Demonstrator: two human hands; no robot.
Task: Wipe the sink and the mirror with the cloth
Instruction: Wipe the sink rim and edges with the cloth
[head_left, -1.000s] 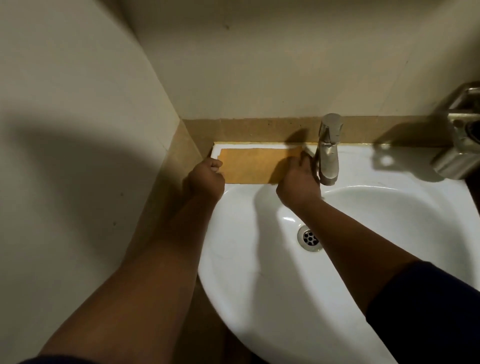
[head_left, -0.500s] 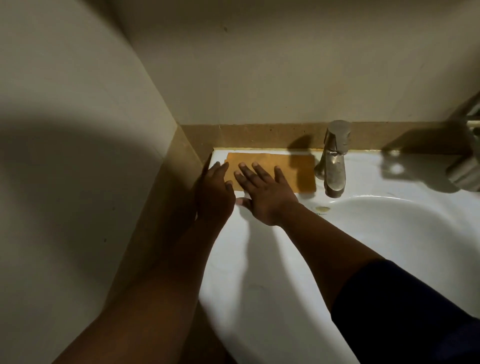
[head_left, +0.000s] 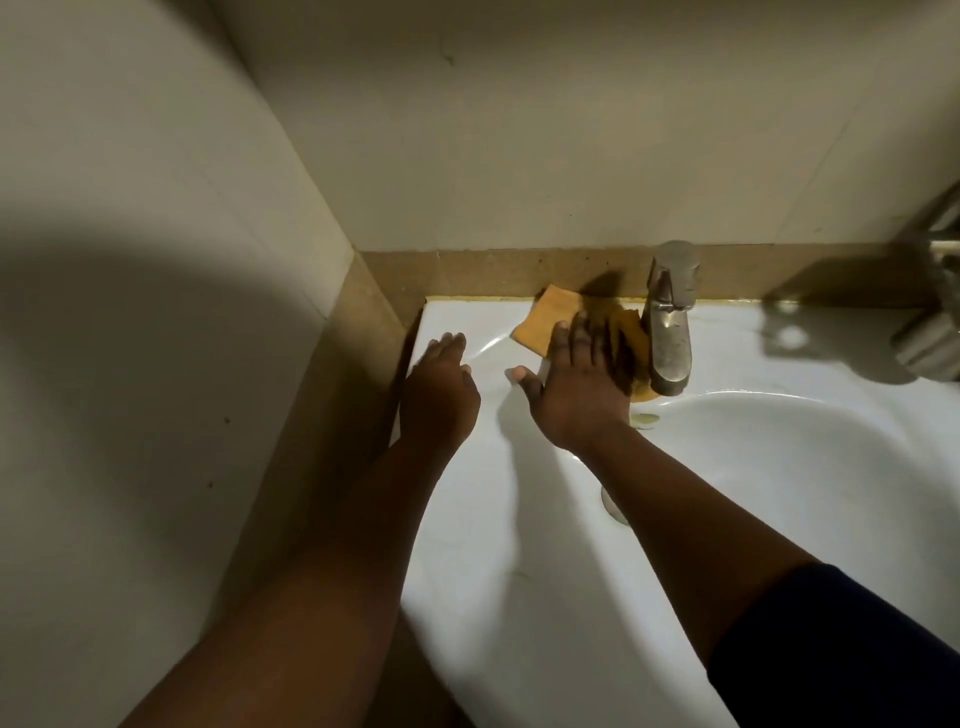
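We see the white sink (head_left: 519, 597), its tap (head_left: 670, 317) at the back rim. Our right hand (head_left: 576, 395), fingers spread flat, presses the orange cloth (head_left: 545, 319) just left of the tap. Our left hand (head_left: 439, 389) rests open farther left, seemingly touching the rim.

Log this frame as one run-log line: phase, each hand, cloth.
phase: wiping sink deck | right hand: flat, pressing cloth beside faucet | left hand: open, resting on sink rim | mirror: not in view
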